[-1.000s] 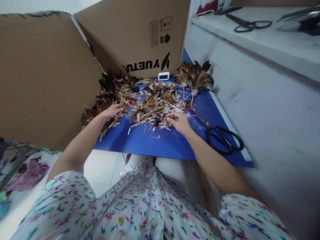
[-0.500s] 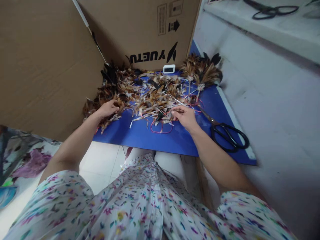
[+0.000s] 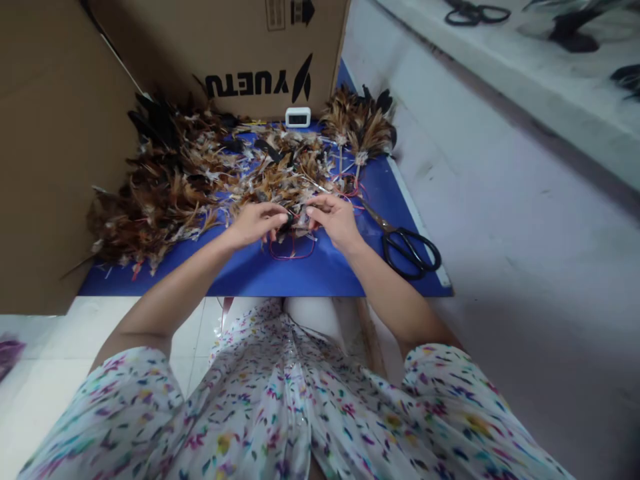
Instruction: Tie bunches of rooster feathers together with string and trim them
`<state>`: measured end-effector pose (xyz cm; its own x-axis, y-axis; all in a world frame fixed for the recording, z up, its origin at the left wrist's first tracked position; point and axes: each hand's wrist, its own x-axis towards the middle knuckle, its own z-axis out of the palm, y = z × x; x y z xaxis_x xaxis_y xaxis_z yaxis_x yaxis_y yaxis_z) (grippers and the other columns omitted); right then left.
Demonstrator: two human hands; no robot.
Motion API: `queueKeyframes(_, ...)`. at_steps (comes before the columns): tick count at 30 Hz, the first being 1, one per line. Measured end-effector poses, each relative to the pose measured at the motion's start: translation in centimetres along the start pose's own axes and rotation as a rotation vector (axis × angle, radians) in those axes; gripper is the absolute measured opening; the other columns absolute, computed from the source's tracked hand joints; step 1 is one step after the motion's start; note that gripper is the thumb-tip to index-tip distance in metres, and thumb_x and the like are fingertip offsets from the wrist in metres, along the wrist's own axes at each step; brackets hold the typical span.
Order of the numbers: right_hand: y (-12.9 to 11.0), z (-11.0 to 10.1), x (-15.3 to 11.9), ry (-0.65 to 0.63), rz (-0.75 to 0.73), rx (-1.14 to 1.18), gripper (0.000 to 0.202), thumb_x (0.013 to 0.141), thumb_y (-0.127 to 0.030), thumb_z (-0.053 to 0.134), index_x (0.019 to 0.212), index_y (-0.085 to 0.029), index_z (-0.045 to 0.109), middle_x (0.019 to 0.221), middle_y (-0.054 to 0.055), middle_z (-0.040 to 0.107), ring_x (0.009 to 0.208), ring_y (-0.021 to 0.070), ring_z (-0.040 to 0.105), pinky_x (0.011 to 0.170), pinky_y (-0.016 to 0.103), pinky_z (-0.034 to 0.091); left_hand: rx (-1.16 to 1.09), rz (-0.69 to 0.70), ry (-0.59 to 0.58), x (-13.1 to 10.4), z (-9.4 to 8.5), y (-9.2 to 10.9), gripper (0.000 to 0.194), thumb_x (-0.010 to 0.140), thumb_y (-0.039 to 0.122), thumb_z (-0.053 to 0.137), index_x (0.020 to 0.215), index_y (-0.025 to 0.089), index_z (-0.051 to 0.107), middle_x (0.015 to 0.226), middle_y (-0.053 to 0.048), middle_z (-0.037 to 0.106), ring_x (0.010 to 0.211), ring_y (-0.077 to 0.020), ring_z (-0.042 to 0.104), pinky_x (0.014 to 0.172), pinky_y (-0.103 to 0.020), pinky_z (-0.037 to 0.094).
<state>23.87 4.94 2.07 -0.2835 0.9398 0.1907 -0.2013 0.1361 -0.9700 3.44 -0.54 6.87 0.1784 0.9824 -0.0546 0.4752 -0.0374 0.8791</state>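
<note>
My left hand is closed, thumb and finger pinching at a small dark feather. Close beside it, my right hand also pinches; what lies between its fingertips is too small to make out. Both hands are over the front of a loose pile of brown and whitish feathers. A loop of thin red cord lies on the blue board just below the fingers. Black-handled scissors rest to the right of my right hand.
A heap of brown feathers lies at left. Feather bunches on stems stand at back right, near a small white digital clock. Cardboard walls the back and left. A pale wall and ledge holding scissors run along the right.
My left hand has left the feather heap at left and come to the middle, beside my right hand. The right hand still pinches near the same spot. The view has shifted rightward.
</note>
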Motion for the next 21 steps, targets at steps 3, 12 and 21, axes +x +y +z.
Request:
queueKeyframes(3, -0.5, 0.6, 0.0, -0.023, -0.023, -0.031, 0.022, 0.07, -0.032, 0.075, 0.087, -0.021, 0.068, 0.055, -0.005, 0.063, 0.047, 0.0102, 0.057, 0.047, 0.025, 0.048, -0.087, 0.005, -0.044, 1.3, 2.1, 0.1, 0.035, 0.081, 0.047, 0.072, 0.088, 0.013, 0.069, 0.055, -0.001, 0.064, 0.041, -0.0092, 0.055, 0.039, -0.019, 0.039)
queueKeyframes(12, -1.0, 2.2, 2.0, -0.044, -0.084, -0.117, 0.02, 0.069, -0.026, 0.074, 0.088, -0.022, 0.067, 0.062, -0.004, 0.065, 0.051, 0.0111, 0.059, 0.048, 0.025, 0.048, -0.281, 0.077, 0.09, 2.1, 1.9, -1.8, 0.036, 0.073, 0.048, 0.079, 0.074, 0.015, 0.064, 0.063, -0.002, 0.069, 0.043, -0.0063, 0.052, 0.04, -0.017, 0.035)
queueKeyframes(21, 2.1, 0.9, 3.4, 0.082, -0.237, -0.383, 0.018, 0.081, -0.038, 0.064, 0.085, -0.021, 0.07, 0.069, -0.001, 0.066, 0.061, 0.0136, 0.059, 0.061, 0.031, 0.051, 0.234, 0.153, 0.613, 4.8, -3.0, -5.8, 0.017, 0.083, 0.015, 0.057, 0.093, 0.017, 0.07, 0.084, -0.005, 0.074, 0.071, -0.0149, 0.066, 0.073, -0.028, 0.052)
